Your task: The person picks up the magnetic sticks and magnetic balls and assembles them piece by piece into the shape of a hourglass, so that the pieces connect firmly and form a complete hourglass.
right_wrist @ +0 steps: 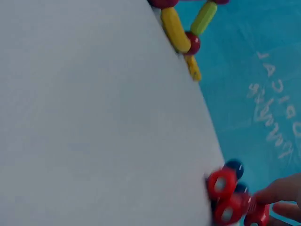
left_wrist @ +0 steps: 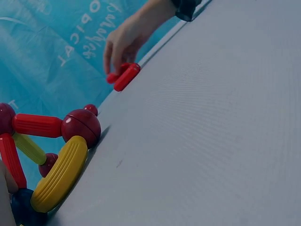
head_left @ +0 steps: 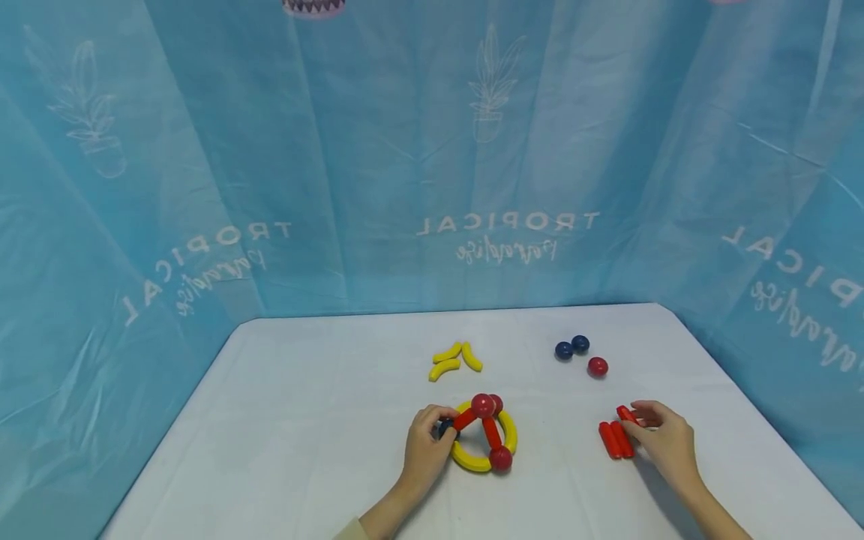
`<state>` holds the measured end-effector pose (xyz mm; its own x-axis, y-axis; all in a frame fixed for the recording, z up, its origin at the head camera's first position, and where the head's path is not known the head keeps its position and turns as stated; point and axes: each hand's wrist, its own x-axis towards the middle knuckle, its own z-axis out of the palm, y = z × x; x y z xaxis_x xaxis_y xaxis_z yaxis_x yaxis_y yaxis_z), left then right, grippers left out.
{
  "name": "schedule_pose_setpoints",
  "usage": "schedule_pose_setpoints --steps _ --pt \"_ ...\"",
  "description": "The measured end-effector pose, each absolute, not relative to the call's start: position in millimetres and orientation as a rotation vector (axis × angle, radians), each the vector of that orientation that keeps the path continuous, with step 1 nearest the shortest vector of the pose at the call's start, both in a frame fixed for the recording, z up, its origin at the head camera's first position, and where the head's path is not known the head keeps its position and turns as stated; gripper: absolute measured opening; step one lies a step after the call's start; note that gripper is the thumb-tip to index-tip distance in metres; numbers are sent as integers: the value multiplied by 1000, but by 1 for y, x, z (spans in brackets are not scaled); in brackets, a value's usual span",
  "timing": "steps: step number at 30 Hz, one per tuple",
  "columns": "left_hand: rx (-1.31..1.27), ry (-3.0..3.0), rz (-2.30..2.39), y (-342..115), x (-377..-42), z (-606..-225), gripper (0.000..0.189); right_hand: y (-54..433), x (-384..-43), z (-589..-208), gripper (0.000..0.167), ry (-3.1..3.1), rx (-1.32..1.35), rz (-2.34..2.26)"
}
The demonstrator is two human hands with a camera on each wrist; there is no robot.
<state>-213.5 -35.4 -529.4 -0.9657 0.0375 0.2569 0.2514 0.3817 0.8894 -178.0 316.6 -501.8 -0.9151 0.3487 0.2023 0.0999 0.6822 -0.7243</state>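
Note:
A magnetic stick-and-ball frame stands at the table's middle: curved yellow sticks (head_left: 471, 459) form a ring, and red sticks (head_left: 491, 433) lean up to a red ball (head_left: 482, 406). A yellow-green stick (left_wrist: 29, 148) also shows in the left wrist view. My left hand (head_left: 427, 444) grips the frame's dark blue ball (head_left: 445, 428) on its left side, partly covering it. Over to the right, my right hand (head_left: 663, 441) pinches a red stick (head_left: 628, 415) between thumb and fingers. Two more red sticks (head_left: 616, 440) lie side by side just beneath it.
Behind the frame lie three loose curved yellow sticks (head_left: 446, 368). Farther right are two dark blue balls (head_left: 571, 348) and a single red ball (head_left: 597, 367). The white table (head_left: 304, 397) is bounded by a blue curtain (head_left: 378, 165) at its back and sides.

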Motion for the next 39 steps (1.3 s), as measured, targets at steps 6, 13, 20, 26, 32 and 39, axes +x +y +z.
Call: schedule_pose_setpoints --steps 6,13,20,26,32,39 --pt "-285 -2427 -1614 -36 -213 -529 19 277 -201 -482 37 -2469 -99 1189" --pt "-299 -2403 -1600 -36 -213 -532 18 217 -227 -463 39 -2446 76 1520" --pt "-288 -2416 -1629 -36 -213 -529 19 166 -239 -441 39 -2419 212 1725" --pt "-288 -2419 -1634 -37 -212 -524 19 142 -238 -434 35 -2399 340 1774" --pt "-270 -2447 -1623 -37 -211 -525 17 134 -233 -437 34 -2427 394 1755" --pt "-288 -2439 -1622 -38 -211 -525 17 134 -233 -441 30 -2395 396 1736"
